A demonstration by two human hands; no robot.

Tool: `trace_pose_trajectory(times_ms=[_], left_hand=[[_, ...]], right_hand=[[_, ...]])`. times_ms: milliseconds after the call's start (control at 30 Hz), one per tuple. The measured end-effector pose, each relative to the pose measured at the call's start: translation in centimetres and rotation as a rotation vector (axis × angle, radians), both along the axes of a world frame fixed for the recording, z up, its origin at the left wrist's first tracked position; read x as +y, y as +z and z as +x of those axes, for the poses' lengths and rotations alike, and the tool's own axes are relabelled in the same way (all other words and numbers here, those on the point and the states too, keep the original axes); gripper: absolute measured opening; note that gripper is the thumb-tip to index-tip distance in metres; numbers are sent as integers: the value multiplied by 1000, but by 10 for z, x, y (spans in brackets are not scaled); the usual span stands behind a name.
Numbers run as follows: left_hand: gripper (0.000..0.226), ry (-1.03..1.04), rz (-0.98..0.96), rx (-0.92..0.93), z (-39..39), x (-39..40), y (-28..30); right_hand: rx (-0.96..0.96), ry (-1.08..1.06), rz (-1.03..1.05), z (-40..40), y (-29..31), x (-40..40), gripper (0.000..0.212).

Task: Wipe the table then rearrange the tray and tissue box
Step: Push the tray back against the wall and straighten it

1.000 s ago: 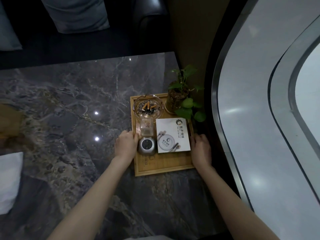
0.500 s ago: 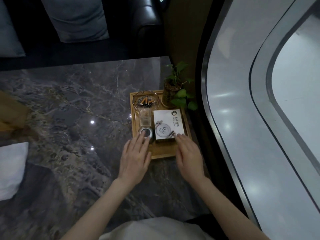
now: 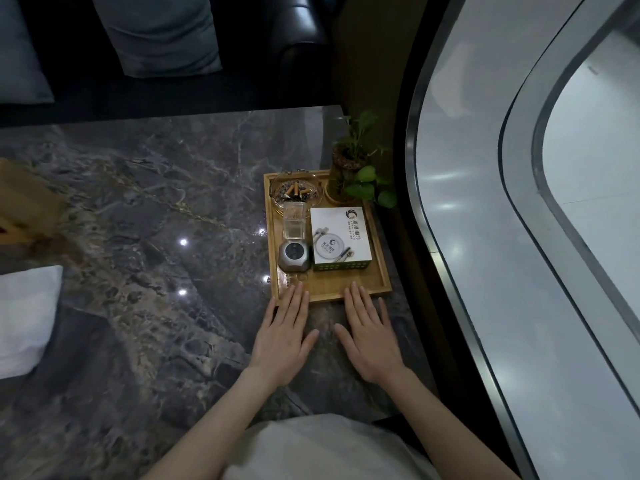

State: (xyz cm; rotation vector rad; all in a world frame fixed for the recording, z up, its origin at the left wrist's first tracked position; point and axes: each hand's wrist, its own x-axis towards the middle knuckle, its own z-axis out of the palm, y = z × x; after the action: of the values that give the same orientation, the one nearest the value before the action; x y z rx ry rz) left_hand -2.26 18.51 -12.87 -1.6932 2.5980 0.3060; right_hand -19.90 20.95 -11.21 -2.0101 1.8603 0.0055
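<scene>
A wooden tray (image 3: 349, 292) sits at the right edge of the dark marble table (image 3: 149, 216). It carries a glass ashtray (image 3: 295, 192) with cigarette butts, a clear toothpick holder (image 3: 294, 221), a round metal device (image 3: 293, 256), a white printed box (image 3: 341, 239) and a potted plant (image 3: 351, 171). My left hand (image 3: 285, 336) and my right hand (image 3: 370, 336) lie flat on the table, fingers spread, fingertips touching the tray's near rim. A brown wooden tissue box (image 3: 24, 206) stands at the far left edge, partly cut off.
A white folded cloth (image 3: 24, 317) lies at the table's left edge. A dark sofa with grey cushions (image 3: 156, 32) stands behind the table. A curved glass wall with a metal frame (image 3: 485, 237) runs close along the table's right side.
My hands left the tray's two sides, came to its near rim, and now lie flat on the table. The tray sits farther from me, toward the back right.
</scene>
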Motion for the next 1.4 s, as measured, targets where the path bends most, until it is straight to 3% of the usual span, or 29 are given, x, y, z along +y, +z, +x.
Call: trace_pose_trajectory(times_ms=[1400], left_hand=[[67,14,1,-18,-23,-44,1]], right_hand=[[-93,-5,-10,-29,-2,-50,63]])
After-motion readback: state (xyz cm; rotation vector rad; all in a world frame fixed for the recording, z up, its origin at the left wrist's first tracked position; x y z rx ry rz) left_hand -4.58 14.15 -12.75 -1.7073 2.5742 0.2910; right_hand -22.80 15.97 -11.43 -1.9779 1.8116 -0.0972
